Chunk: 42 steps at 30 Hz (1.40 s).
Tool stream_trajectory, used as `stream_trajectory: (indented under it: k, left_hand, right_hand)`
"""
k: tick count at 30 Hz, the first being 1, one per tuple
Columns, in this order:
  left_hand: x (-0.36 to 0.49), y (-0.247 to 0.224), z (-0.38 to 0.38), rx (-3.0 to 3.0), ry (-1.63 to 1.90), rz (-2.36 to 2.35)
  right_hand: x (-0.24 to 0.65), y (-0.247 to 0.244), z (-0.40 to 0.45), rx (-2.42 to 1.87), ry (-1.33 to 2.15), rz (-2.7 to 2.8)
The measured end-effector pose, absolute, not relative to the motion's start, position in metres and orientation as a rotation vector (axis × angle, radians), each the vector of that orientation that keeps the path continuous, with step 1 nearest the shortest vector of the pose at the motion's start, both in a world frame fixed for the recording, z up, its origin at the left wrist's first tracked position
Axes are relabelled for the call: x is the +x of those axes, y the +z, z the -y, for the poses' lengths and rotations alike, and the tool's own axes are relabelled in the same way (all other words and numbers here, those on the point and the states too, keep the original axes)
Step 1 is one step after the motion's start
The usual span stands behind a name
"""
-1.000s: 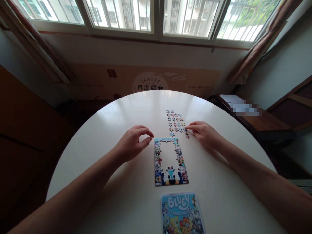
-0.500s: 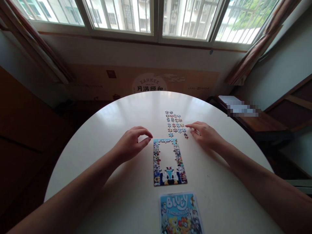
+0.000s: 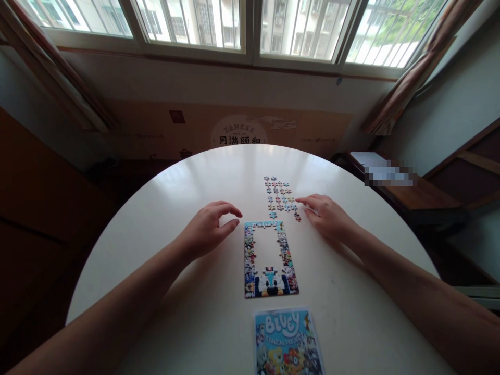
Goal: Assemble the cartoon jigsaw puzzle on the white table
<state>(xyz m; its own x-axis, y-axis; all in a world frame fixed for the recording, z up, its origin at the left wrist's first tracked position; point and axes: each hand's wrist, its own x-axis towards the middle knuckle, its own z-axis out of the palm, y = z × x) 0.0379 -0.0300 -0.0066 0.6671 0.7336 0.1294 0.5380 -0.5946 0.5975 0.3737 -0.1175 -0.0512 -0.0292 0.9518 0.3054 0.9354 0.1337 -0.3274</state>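
Note:
A partly assembled jigsaw puzzle point(image 3: 289, 263) lies on the white round table point(image 3: 211, 333), its border and lower face joined around a bare middle. Beyond it, several loose puzzle pieces point(image 3: 278, 200) lie in rough rows. My left hand point(image 3: 213, 225) is just left of the puzzle's top corner, thumb and fingers apart with nothing between them. To the right of the loose pieces, my right hand point(image 3: 325, 212) has its index fingertip at the edge of the group, thumb apart, holding nothing. A Bluey picture card point(image 3: 287, 341) lies nearest to me, below the puzzle.
Behind the table stands a wall with a printed cardboard panel point(image 3: 156, 125) under barred windows point(image 3: 195, 26). Curtains hang at both sides. A wooden bench point(image 3: 422, 192) with a pale item on it stands at the right.
My left hand's thumb and index finger have parted a little more. The view has shifted slightly; my right hand stays beside the loose pieces.

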Motion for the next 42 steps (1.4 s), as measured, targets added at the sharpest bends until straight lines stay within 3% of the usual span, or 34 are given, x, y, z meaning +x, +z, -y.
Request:
stream_trajectory:
  k: [42]
  left_hand:
    - [0.0410, -0.0112, 0.0235, 2.295, 0.588, -1.189]
  right_hand:
    - [0.3770, -0.0431, 0.1236, -1.912, 0.068, 2.010]
